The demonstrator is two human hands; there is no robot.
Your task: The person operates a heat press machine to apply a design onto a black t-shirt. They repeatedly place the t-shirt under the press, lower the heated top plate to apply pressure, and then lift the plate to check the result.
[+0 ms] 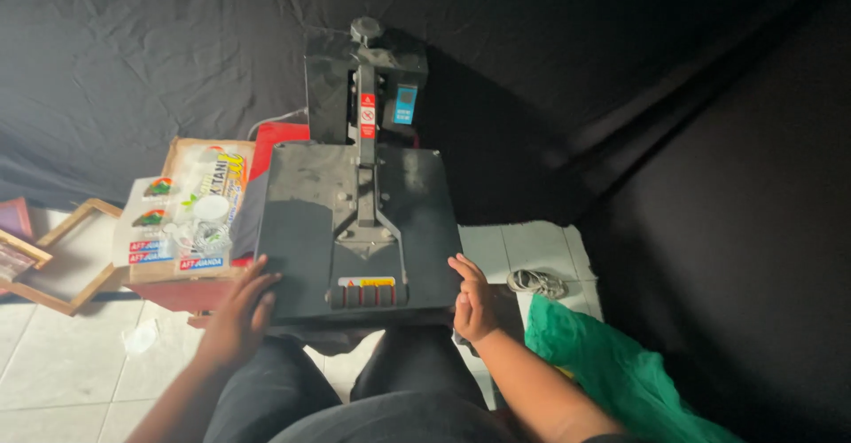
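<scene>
Knees in dark trousers sit closest to me, and just beyond them my two hands frame the front of the heat press. My left hand lies flat with fingers spread on the near left corner of the black upper plate; that grip is apart, resting on the plate rather than clamped on anything. My right hand stands on edge against the near right corner, fingers loose and apart, touching the plate's side without holding it.

As I judge it, the plate is lowered over the bed, with dark cloth showing under its front edge, so loading looks done. The ribbed handle at the front centre lies between my hands, untouched, so whatever needs the handle seems left to do. I cannot tell whether the press is locked or hot.

For containers, an open cardboard box sits just beside the press on my left, atop a red block; printed sheets and a clear plastic bag fill it. Wooden frames lie further left on the tiled floor. Green cloth bunches by my right arm, with a coiled cord near it.
</scene>
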